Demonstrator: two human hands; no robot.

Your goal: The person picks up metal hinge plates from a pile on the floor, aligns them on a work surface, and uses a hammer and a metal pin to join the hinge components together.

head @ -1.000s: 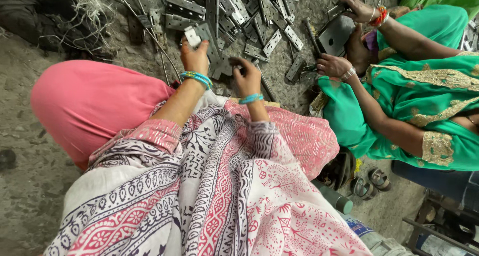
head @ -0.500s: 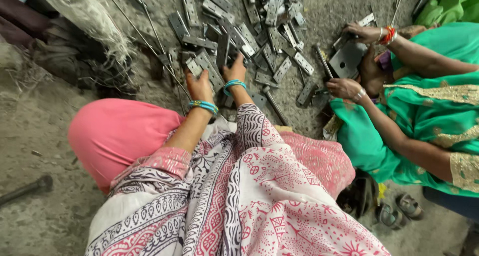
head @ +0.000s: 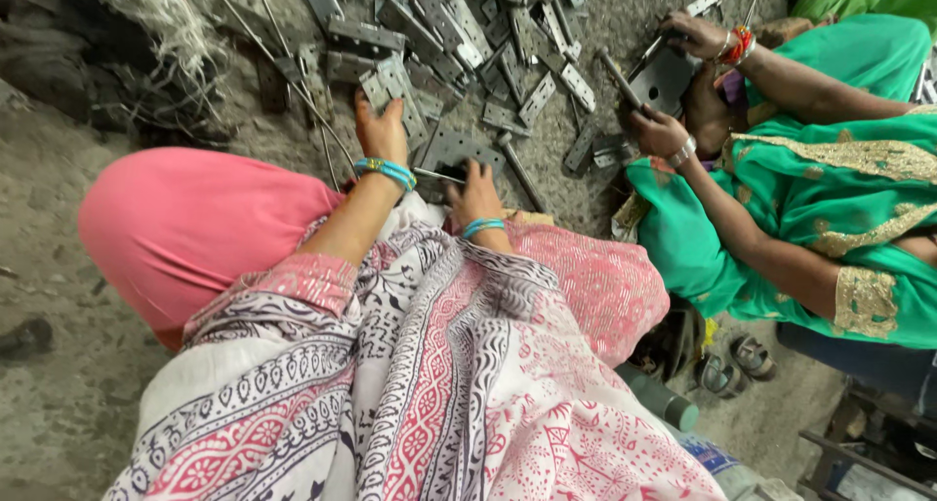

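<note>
A pink knee (head: 185,228) fills the 9 o'clock side, and just past it the left hand (head: 381,135) reaches toward 12 o'clock, its blue bangle (head: 387,170) at the wrist. Its fingers lie fairly flat and spread on a small grey metal hinge (head: 390,83) at the near edge of the pile; whether they grip it cannot be told. At centre lies a flat, dark grey metal plate (head: 451,150), dull, with small holes near its edges, resting on the gritty floor (head: 59,169) right in front of the person's patterned shawl (head: 429,384). The right hand (head: 476,194) rests on the plate's near edge, fingers curled down onto it; a thin metal rod (head: 437,176) pokes out beside them. Toward 12 o'clock spreads the heap of grey hinges (head: 468,42). At 2 o'clock a co-worker in green (head: 830,218) holds another dark plate (head: 666,77) with both hands.
</note>
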